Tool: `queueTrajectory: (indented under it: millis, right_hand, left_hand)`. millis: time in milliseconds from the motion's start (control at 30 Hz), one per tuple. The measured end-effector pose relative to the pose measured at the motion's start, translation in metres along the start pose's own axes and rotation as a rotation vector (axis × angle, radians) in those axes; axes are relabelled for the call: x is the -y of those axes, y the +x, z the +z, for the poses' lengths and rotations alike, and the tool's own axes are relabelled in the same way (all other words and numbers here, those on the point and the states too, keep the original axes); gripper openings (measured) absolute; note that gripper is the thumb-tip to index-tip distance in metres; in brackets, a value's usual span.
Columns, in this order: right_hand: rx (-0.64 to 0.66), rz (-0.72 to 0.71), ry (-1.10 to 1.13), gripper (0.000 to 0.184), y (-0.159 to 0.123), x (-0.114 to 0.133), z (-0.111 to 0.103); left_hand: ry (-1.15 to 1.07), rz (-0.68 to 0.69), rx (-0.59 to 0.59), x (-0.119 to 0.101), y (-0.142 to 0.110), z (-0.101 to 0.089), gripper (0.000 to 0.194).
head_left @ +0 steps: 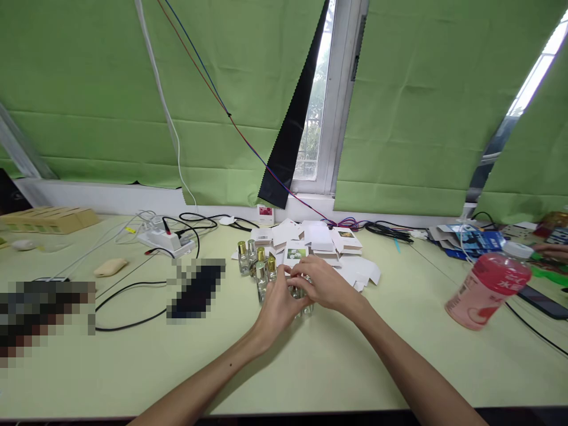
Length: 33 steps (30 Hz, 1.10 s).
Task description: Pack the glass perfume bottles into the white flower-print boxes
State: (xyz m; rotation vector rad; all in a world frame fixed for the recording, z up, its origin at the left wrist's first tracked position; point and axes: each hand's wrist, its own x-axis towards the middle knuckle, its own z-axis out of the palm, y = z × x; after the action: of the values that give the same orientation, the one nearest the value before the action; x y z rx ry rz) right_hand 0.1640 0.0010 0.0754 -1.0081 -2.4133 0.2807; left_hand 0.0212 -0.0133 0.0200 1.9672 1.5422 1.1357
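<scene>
My left hand (280,299) and my right hand (326,281) meet at the middle of the table, fingers curled and touching around small clear glass bottles (306,307). The fingers hide most of these bottles and their caps. Just left of my left hand, several more glass bottles (244,260) stand upright, some with shiny gold caps. Behind my hands lies a heap of white cartons (319,236), some flattened. A carton with a white-flower picture (296,252) is right behind my fingers.
A pink-labelled drink bottle (488,290) leans at the right, by a phone (544,302) and another person's hand (552,251). To the left are a dark pixelated phone-like object (197,290), a white power strip (166,239), cables and tan boxes (51,220).
</scene>
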Motion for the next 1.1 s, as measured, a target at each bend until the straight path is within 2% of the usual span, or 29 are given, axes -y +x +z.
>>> queueTrajectory:
  millis: [167, 233, 300, 367, 433, 533, 633, 700, 800, 933, 1100]
  right_hand:
    - [0.089, -0.091, -0.205, 0.017, 0.007, 0.0, -0.004]
    - [0.064, -0.124, -0.21, 0.016, 0.008, -0.001, -0.01]
    - [-0.021, -0.124, -0.166, 0.019, 0.01, -0.005, -0.019]
    - [-0.124, -0.062, -0.137, 0.023, 0.013, -0.016, -0.025]
    - [-0.173, 0.059, -0.138, 0.025, 0.017, -0.035, -0.023]
    - [-0.143, 0.23, -0.153, 0.021, 0.019, -0.065, -0.006]
    - [-0.148, 0.246, -0.088, 0.022, 0.015, -0.08, 0.012]
    - [-0.186, 0.236, -0.084, 0.022, 0.009, -0.077, 0.017]
    - [-0.243, 0.203, -0.05, 0.022, 0.001, -0.058, 0.013]
    - [-0.181, 0.131, 0.083, 0.032, -0.006, -0.033, 0.006]
    - [-0.176, 0.151, 0.141, 0.028, -0.013, -0.031, 0.009]
  left_hand:
    - [-0.009, 0.015, 0.002, 0.001, -0.001, 0.0, 0.041]
    - [-0.012, -0.007, 0.0, 0.0, -0.001, -0.001, 0.044]
    - [-0.02, -0.026, 0.003, -0.001, -0.001, -0.002, 0.05]
    - [-0.045, -0.04, 0.014, -0.001, -0.002, -0.003, 0.056]
    - [-0.062, -0.052, 0.021, -0.002, -0.002, -0.003, 0.057]
    - [-0.039, -0.07, 0.02, -0.002, -0.002, -0.003, 0.054]
    - [-0.033, -0.06, 0.033, -0.002, -0.001, -0.003, 0.052]
    - [-0.045, -0.047, 0.039, -0.001, -0.001, -0.003, 0.052]
    - [-0.068, -0.038, 0.044, 0.0, 0.0, -0.003, 0.052]
    - [-0.091, -0.022, 0.102, 0.003, 0.001, -0.006, 0.05]
    - [-0.09, 0.085, 0.164, 0.004, 0.001, -0.007, 0.035]
